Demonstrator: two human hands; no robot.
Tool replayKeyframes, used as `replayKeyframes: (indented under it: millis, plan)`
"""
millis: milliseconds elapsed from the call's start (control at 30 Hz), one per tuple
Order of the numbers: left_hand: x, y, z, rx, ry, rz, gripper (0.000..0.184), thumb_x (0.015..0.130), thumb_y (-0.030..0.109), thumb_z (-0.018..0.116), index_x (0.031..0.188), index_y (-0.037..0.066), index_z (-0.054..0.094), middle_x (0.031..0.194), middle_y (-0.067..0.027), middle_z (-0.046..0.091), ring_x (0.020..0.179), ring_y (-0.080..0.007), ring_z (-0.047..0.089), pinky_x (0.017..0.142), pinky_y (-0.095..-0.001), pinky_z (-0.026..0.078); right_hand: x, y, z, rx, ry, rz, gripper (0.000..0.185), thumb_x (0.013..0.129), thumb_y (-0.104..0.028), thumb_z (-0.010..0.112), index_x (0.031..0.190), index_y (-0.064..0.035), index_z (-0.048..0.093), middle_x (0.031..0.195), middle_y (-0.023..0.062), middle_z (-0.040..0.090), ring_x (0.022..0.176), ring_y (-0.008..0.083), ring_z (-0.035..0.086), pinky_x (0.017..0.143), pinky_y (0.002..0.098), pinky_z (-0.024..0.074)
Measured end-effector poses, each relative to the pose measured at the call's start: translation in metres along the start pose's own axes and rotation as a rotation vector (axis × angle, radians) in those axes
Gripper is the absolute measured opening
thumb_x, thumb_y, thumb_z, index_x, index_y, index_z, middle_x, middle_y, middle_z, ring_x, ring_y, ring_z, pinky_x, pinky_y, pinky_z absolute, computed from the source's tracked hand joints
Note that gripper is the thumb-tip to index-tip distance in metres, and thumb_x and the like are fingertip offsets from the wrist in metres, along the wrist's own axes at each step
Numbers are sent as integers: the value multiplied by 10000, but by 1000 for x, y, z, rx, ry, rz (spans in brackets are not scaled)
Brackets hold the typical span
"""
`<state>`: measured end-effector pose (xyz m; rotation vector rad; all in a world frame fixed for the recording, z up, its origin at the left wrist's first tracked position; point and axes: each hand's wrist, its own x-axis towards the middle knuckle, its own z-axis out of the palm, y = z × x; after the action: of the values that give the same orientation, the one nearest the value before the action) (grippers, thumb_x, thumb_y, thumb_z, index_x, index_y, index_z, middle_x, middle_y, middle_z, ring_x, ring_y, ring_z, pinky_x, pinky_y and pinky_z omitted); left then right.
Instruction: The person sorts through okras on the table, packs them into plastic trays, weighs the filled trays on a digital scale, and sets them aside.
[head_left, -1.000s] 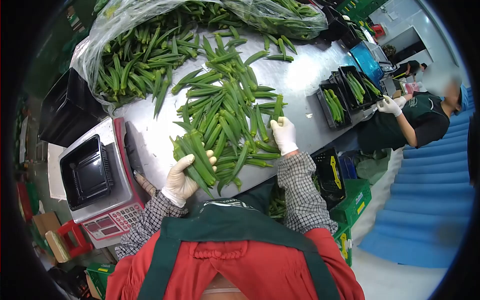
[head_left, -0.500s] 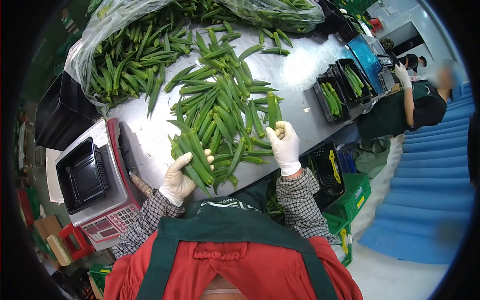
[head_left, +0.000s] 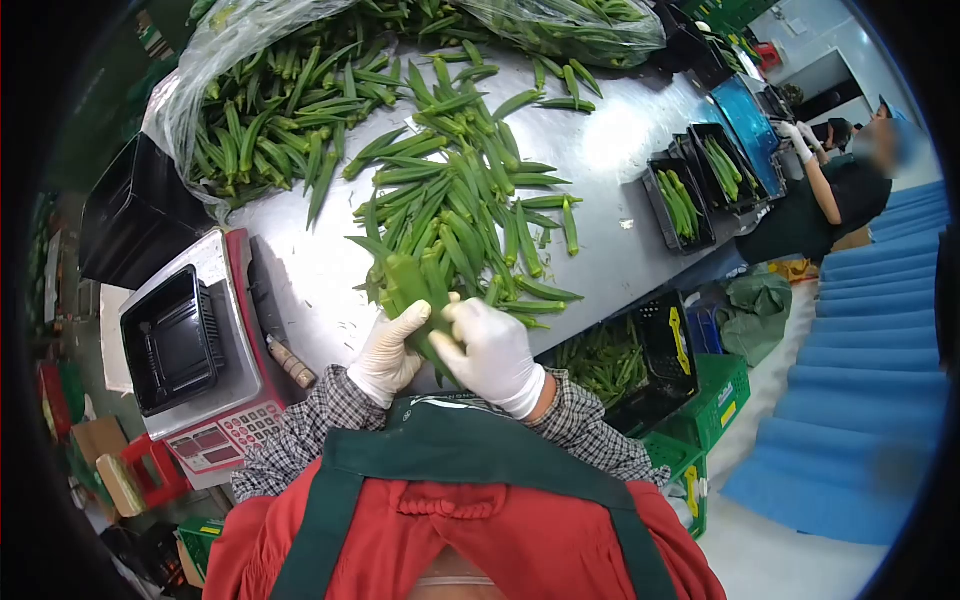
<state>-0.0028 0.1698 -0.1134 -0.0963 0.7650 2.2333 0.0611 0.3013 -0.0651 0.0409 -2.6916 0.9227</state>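
Note:
Both my hands wear white gloves. My left hand [head_left: 390, 352] is wrapped round a bunch of okra [head_left: 405, 283] near the table's front edge. Close against its right side is my right hand [head_left: 493, 355], its fingers closed at the lower part of that bunch; they are blurred, so what they grip is hard to tell. A loose pile of okra [head_left: 465, 215] lies on the metal table [head_left: 620, 150] just beyond my hands.
An empty black tray [head_left: 172, 340] rests on a scale [head_left: 225, 440] at left. Bagged okra [head_left: 275, 125] lies behind. Black trays holding okra [head_left: 680, 205] stand at right, near a co-worker [head_left: 810, 215]. Crates [head_left: 715, 400] sit below the table's right side.
My right hand has moved left from the pile's right side to the bunch in my left hand. The okra it held upright is no longer there. The co-worker's hands have moved.

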Motion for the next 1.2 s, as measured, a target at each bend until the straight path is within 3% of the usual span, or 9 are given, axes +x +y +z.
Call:
replayKeyframes:
  millis: [133, 200, 267, 367, 500, 800, 1033, 1133, 1200]
  plan:
    - [-2, 15, -13, -196, -44, -163, 452, 859, 164, 549, 1261, 8, 414, 1200, -201, 526, 1088, -295, 540, 946, -417, 438, 19, 13, -13, 347, -58, 39, 276, 757, -214, 674, 924, -11, 588, 774, 113, 588, 618, 231, 588, 594, 323, 482]
    - [-1, 21, -25, -267, -216, -194, 567, 845, 213, 556, 1327, 10, 336, 1269, -226, 464, 1133, -336, 505, 977, -474, 394, 35, 71, -9, 339, 123, 340, 274, 772, -162, 638, 983, 5, 591, 859, 134, 591, 737, 243, 577, 680, 337, 470]
    - [0, 26, -23, -281, -273, -191, 635, 832, 256, 570, 1354, 14, 303, 1296, -234, 438, 1152, -346, 487, 996, -491, 367, 44, 137, -17, -294, 318, 248, 348, 758, -181, 615, 1051, -1, 562, 1005, 175, 560, 916, 313, 544, 808, 405, 437]
    - [4, 31, -24, -362, -300, -202, 617, 820, 233, 565, 1342, 7, 325, 1296, -238, 439, 1154, -361, 481, 999, -490, 363, 32, 194, -19, -501, 166, 494, 458, 737, -179, 624, 1157, -30, 521, 1065, 173, 546, 1007, 344, 516, 874, 421, 419]
    - [6, 32, -26, -324, -216, -173, 699, 797, 272, 584, 1365, 8, 276, 1263, -242, 466, 1116, -363, 512, 972, -503, 385, 28, 221, -25, -124, 318, 458, 398, 721, 2, 517, 1118, -12, 538, 1031, 188, 545, 972, 326, 535, 878, 389, 430]
    - [-3, 51, -23, -318, -29, -56, 419, 915, 249, 500, 1238, -9, 433, 1181, -220, 533, 1028, -316, 575, 891, -444, 472, 65, 218, -9, -412, 212, 342, 314, 704, -29, 570, 1010, -96, 552, 1083, 136, 478, 903, 348, 556, 744, 432, 477]
    - [-8, 44, -24, -303, 106, -47, 395, 896, 254, 543, 1189, -3, 481, 1142, -189, 567, 1003, -292, 589, 867, -433, 486, 63, 224, -22, -414, 134, 235, 222, 740, -45, 575, 960, -52, 545, 1039, 142, 518, 910, 333, 554, 741, 418, 470]
    - [-11, 39, -21, -272, 100, -34, 391, 890, 238, 553, 1191, -1, 483, 1148, -176, 569, 1011, -284, 587, 872, -422, 486, 73, 171, -29, -73, 197, 252, 175, 769, -53, 571, 940, -20, 554, 920, 130, 559, 842, 254, 570, 712, 364, 464]
    - [-13, 36, -18, -194, 108, -23, 376, 889, 219, 554, 1191, 4, 485, 1137, -151, 575, 1009, -260, 583, 874, -391, 482, 78, 88, -33, 372, 23, 305, 156, 802, -96, 597, 921, 3, 577, 806, 67, 561, 751, 126, 524, 665, 267, 440]
